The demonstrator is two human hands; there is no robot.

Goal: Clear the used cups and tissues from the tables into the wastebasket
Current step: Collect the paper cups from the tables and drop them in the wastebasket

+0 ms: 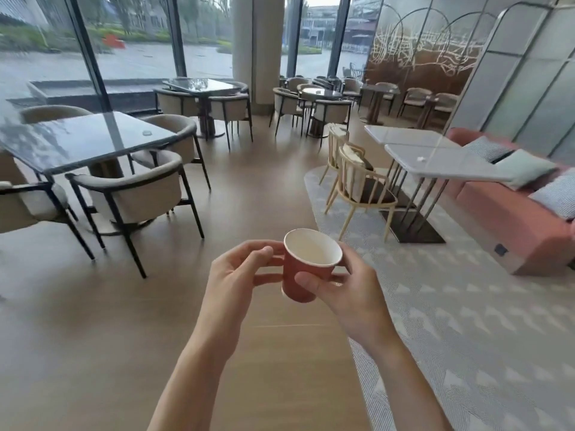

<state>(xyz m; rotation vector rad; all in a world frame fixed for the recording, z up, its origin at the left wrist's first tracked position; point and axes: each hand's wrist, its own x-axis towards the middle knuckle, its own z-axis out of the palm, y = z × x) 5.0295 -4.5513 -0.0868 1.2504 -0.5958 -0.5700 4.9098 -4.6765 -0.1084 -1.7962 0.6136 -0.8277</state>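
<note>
Carrying step: right hand [348,286] grips cup [306,269]; left hand [241,269] pinches its left side. Wastebasket unseen; find it next.

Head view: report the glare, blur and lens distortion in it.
Head view: daylight glares off the dark glass table; the edges smear, blurring the pink sofa; wide-angle bending curves the window frames; the red paper cup between left hand and right hand stays fairly sharp.
</note>
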